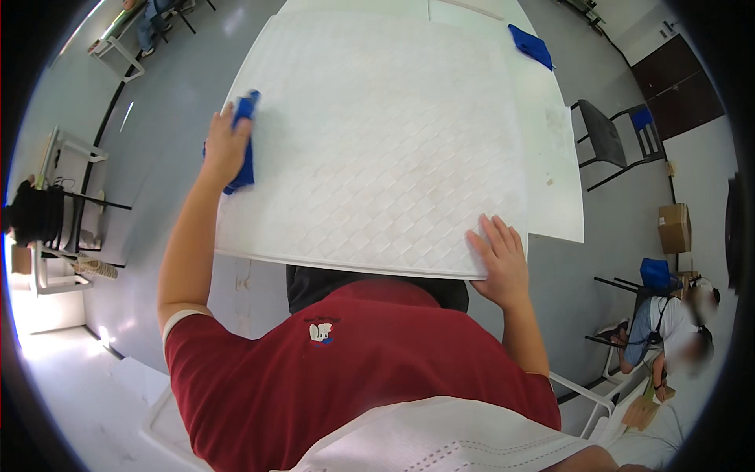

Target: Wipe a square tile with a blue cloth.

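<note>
A large white sheet [370, 149] with a raised woven diamond pattern covers most of the table in front of me. At its left edge my left hand [226, 145] is closed over a crumpled blue cloth [244, 161], which lies partly over the edge. Most of the cloth shows on the right of the hand, and a small bit sticks out on the left. My right hand [501, 256] rests on the near right corner of the sheet, fingers spread and holding nothing.
A second blue cloth [531, 47] lies at the far right of the white table [558, 189]. To the right stand a black chair [602, 134] and a cardboard box [674, 228]. Other people [668, 330] sit at the lower right. At the left is another table [75, 145].
</note>
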Action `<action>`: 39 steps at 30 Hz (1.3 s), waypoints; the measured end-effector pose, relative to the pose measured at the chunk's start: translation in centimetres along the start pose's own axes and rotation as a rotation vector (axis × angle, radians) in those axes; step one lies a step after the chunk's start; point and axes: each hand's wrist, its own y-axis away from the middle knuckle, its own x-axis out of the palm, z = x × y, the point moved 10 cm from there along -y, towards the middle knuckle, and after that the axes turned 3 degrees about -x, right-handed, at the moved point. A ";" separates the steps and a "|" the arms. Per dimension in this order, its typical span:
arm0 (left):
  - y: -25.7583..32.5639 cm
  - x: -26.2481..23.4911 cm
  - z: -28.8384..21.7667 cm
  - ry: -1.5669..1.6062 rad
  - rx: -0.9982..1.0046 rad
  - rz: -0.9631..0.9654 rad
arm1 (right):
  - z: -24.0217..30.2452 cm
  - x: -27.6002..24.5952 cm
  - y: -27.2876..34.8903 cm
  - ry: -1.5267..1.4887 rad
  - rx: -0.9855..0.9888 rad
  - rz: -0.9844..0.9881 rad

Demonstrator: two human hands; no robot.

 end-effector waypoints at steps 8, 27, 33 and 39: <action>3.4 3.6 -5.9 -0.485 0.139 0.222 | 0.0 0.0 0.0 -0.004 0.003 0.002; -1.1 4.2 -4.6 0.033 0.054 0.106 | 0.1 -0.4 -0.1 -0.012 0.005 0.002; 2.7 7.0 -18.0 -0.062 0.392 0.213 | -0.1 -0.3 0.1 -0.021 0.013 -0.002; 6.2 12.6 -21.1 -0.430 0.541 0.321 | -0.3 0.1 0.1 -0.026 0.013 -0.007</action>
